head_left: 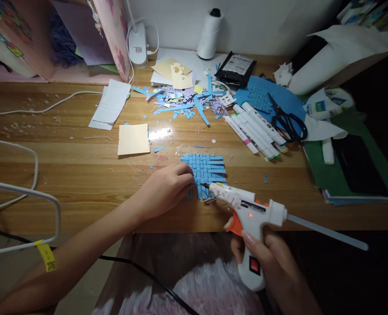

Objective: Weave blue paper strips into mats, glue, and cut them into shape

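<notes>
Two hands were at work: your left grip was curled closed on the left part of the blue woven mat, its exact fingertip hold hidden, while your right grip was wrapped around the glue gun, near the orange trigger. I could not tell whether the trigger was pressed. The mat lay flat on the tabletop, reaching out to the right of the left grip and beyond the right grip, to its left.

To do this well, you probably needed the left grip firm enough to stop the weave sliding, yet clear of the nozzle, likely hot, just to its right. A light, even squeeze with the right grip seemed better than a hard pull.

The nozzle pointed leftward and slightly away from you, toward the left grip, over the mat's near part. The gun's long axis slanted back past the right grip to the glue stick, jutting out on that grip's right. The mat's loose ends pointed mostly right, away from the left grip; its sides looked too alike to name a long axis.
</notes>
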`<state>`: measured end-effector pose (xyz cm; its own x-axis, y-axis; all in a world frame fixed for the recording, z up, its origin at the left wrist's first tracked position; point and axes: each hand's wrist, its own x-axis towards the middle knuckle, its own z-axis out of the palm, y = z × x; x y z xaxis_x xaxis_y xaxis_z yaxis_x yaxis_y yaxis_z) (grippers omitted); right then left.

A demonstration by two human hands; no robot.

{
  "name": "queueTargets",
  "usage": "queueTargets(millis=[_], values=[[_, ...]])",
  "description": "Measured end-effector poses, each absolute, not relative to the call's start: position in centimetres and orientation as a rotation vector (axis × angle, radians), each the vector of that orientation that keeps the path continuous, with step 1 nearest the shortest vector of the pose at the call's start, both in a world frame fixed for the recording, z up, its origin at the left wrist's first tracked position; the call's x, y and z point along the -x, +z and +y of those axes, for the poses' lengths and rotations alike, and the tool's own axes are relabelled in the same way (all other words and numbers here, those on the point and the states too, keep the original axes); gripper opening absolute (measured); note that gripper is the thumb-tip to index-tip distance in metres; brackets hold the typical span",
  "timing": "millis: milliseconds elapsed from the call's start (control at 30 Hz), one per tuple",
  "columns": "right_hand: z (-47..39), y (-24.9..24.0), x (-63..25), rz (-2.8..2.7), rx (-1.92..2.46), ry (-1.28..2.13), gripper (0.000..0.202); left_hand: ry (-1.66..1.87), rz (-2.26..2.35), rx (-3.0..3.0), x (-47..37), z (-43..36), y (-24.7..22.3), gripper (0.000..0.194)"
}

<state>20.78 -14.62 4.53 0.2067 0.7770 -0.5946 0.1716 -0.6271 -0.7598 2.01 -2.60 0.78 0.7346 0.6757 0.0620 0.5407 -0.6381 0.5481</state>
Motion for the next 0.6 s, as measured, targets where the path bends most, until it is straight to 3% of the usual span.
queueTargets(millis=[433, 600], values=[[-14.7, 4.4, -21.5, -0.62, 1.626, 1.384, 0.035, 0.326, 0.881, -2.738, -1.7, -4.3, 0.4, 0.028], [-14.7, 4.3, -21.6, -0.632, 1.617, 1.363, 0.034, 0.273, 0.843, -2.997, -2.3, -6.3, -0.2, 0.059]])
